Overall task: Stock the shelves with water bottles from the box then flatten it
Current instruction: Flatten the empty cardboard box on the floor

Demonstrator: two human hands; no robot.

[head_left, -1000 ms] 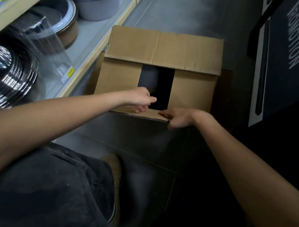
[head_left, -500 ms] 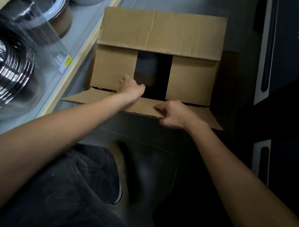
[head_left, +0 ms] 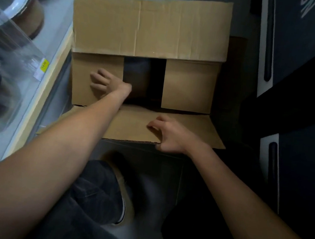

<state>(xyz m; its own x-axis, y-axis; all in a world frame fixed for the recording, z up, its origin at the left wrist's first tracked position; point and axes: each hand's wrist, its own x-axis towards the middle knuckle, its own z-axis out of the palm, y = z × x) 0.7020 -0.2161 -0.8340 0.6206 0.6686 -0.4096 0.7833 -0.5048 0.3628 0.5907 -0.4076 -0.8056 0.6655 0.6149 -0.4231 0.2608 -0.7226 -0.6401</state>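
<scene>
Steadying the box point(head_left: 151, 28), centre frame, with the left hand point(head_left: 103, 82), fingers spread flat on its left inner flap point(head_left: 98, 61); gripping the near flap point(head_left: 132, 124) at its edge in the curled right hand point(head_left: 170, 135), probably to fold it outward.

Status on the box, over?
Left grip rests on left inner flap. Right grip holds near flap. Box: inner flaps down, contents hidden. Nothing else blocking.

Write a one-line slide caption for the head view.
Beside a shelf, the left hand presses the left inner flap of the cardboard box while the right hand grips its near flap.
</scene>
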